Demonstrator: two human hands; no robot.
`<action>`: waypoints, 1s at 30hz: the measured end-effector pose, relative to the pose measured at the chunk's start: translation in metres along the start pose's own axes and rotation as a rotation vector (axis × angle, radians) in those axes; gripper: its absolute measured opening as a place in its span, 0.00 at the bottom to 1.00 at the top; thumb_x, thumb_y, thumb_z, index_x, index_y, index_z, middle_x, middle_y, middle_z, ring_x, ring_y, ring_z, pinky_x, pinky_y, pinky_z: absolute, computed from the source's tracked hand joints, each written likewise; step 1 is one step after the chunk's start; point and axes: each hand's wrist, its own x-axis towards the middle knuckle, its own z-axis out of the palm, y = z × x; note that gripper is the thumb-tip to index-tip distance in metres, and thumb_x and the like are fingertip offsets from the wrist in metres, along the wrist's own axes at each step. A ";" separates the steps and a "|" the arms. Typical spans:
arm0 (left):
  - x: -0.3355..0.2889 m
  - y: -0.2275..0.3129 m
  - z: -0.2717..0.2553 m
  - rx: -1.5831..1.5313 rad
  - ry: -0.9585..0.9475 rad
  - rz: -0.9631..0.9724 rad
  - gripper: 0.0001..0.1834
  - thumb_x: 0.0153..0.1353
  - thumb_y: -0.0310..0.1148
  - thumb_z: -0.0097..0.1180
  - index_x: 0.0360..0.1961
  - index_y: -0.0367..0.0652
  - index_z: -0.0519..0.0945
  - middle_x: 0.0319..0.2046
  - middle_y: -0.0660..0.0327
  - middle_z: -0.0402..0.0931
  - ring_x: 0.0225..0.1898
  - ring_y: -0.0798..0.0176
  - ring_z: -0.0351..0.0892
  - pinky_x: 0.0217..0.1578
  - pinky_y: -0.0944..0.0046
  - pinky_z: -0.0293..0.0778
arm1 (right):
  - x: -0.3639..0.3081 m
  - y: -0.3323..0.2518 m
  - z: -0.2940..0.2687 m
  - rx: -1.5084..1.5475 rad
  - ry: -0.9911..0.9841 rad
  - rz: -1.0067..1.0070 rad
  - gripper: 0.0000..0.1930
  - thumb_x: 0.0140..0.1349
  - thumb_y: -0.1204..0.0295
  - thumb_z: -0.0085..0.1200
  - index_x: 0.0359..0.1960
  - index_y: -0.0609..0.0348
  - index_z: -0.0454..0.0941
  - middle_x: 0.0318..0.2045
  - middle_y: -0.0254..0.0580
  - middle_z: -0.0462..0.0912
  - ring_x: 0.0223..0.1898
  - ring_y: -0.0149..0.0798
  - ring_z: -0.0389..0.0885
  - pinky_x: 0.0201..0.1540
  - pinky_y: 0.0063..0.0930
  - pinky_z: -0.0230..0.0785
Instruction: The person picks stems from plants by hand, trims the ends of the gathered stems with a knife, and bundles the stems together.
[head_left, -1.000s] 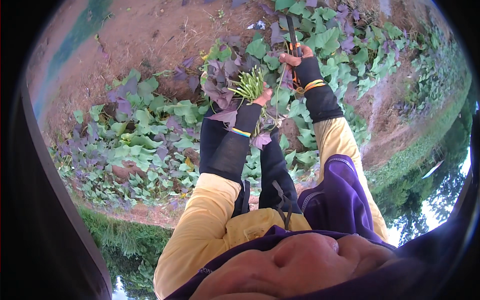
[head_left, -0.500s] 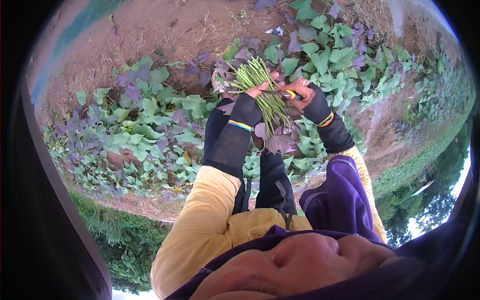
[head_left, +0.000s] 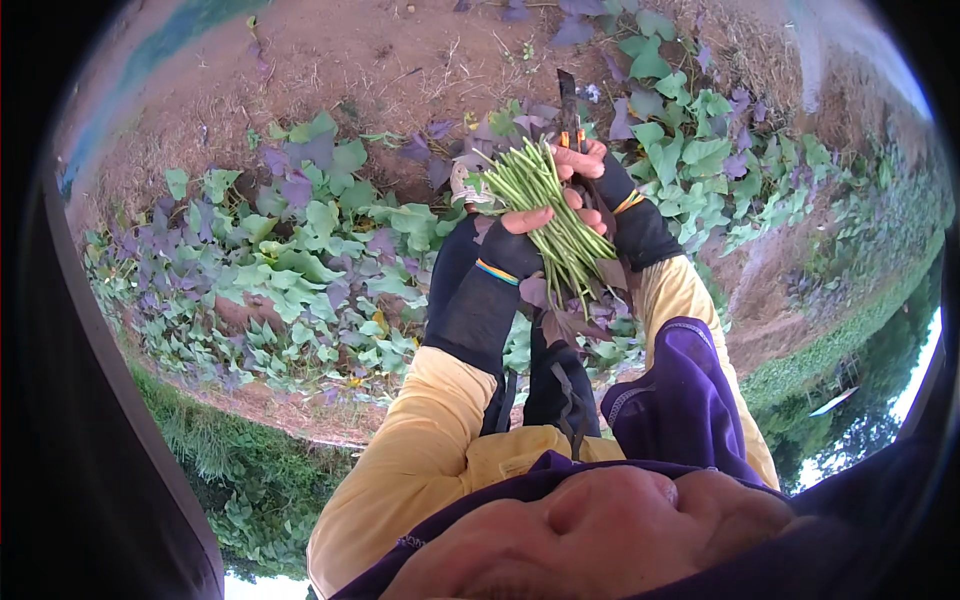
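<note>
A thick bundle of green leaf-stalked vine stems (head_left: 553, 205) is gripped by my left hand (head_left: 528, 222), its thumb laid across the front and fingertips showing at the bundle's right side. Purple leaves (head_left: 572, 326) hang from the end nearest my body. My right hand (head_left: 586, 160) is closed round the orange-and-black handle of a knife (head_left: 568, 98) at the bundle's far right. The knife's dark blade points away from me, clear of the stems. Part of the right hand's fingers lies hidden behind the bundle.
Leafy green and purple vines (head_left: 300, 255) cover the ground on the left, with more vines (head_left: 700, 150) on the right. Bare reddish soil (head_left: 370, 60) with dry straw lies ahead. My shoe (head_left: 468, 186) shows just left of the bundle.
The knife has swung from lying across the stems to pointing away from me. My left hand and the bundle have shifted slightly right and nearer; the right hand has moved away a little.
</note>
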 end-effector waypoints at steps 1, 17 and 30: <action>0.001 0.002 -0.002 -0.072 0.030 0.076 0.25 0.59 0.30 0.57 0.58 0.50 0.68 0.38 0.65 0.73 0.48 0.53 0.74 0.57 0.40 0.66 | 0.025 -0.001 -0.003 -0.154 -0.026 -0.019 0.11 0.60 0.61 0.58 0.34 0.56 0.80 0.23 0.27 0.78 0.26 0.26 0.76 0.32 0.22 0.68; -0.037 0.091 -0.068 0.217 0.941 0.184 0.16 0.67 0.44 0.49 0.43 0.41 0.73 0.34 0.64 0.73 0.37 0.60 0.76 0.44 0.51 0.74 | 0.128 -0.067 0.154 -1.097 0.133 -0.697 0.17 0.55 0.55 0.58 0.38 0.54 0.82 0.27 0.47 0.81 0.30 0.49 0.81 0.35 0.35 0.73; -0.028 0.065 -0.043 0.640 0.599 -0.198 0.17 0.62 0.27 0.51 0.53 0.37 0.70 0.40 0.62 0.75 0.43 0.63 0.76 0.49 0.63 0.71 | -0.050 -0.053 0.042 -0.362 0.441 -0.280 0.16 0.53 0.66 0.67 0.39 0.62 0.79 0.24 0.31 0.80 0.28 0.25 0.75 0.32 0.22 0.70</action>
